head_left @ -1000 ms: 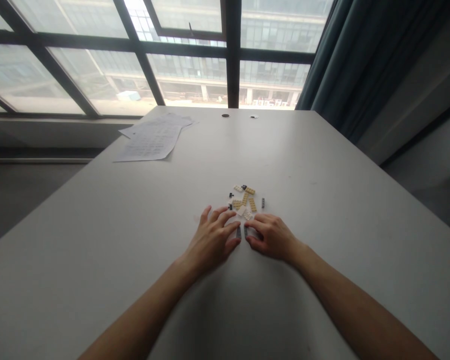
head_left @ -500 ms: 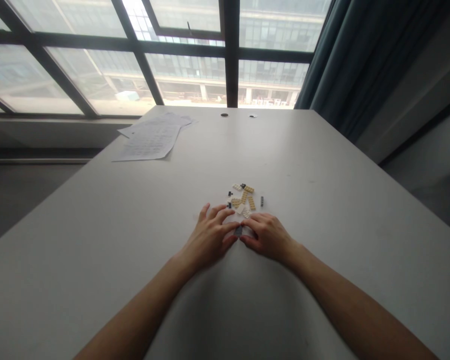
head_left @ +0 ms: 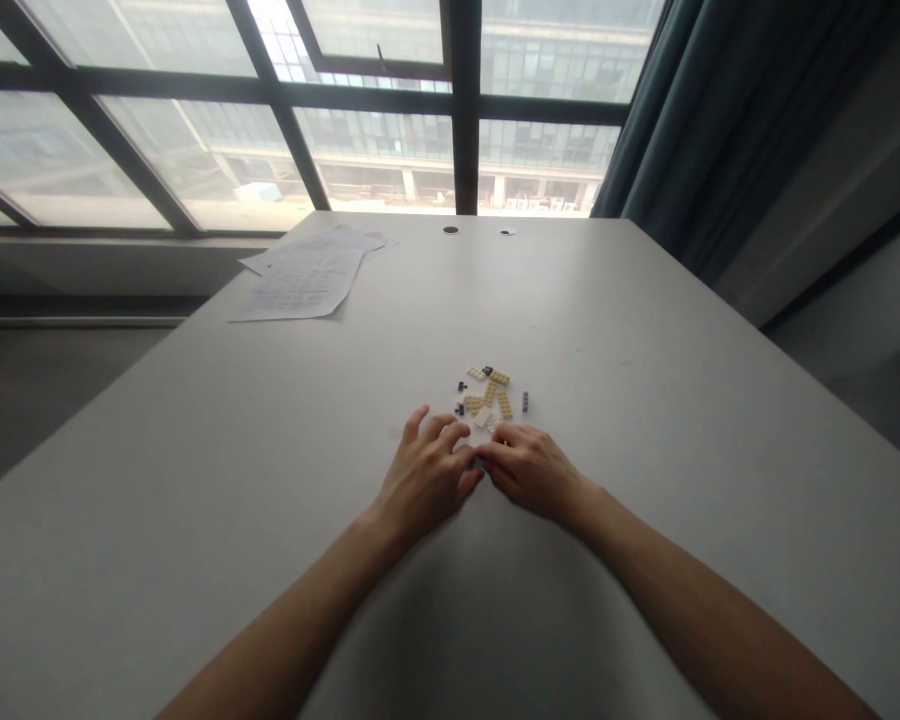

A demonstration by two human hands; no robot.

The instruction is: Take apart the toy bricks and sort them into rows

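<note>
My left hand point(head_left: 429, 470) and my right hand point(head_left: 529, 468) meet low over the near part of the table. Thumbs and index fingertips pinch a small dark grey building-brick piece between them, now almost wholly hidden by the fingers. The other fingers of my left hand are loosely spread; those of my right are curled. Just beyond the fingertips lies a loose cluster: tan brick plates point(head_left: 504, 404), a smooth white tile point(head_left: 483, 417), a white studded plate point(head_left: 475, 373) and small black pieces point(head_left: 460, 409). A narrow grey brick point(head_left: 525, 401) lies apart on the right.
The white table point(head_left: 645, 450) stretches away to a large window with dark frames point(head_left: 465, 150). Printed papers point(head_left: 304, 285) lie at the far left, partly over the edge. Two round holes point(head_left: 451, 230) sit near the far edge. A dark curtain point(head_left: 667, 150) hangs at right.
The fingertips of both hands have drawn closer together. The dark grey piece, plainly visible between them before, is now nearly covered. The loose pieces lie as they did.
</note>
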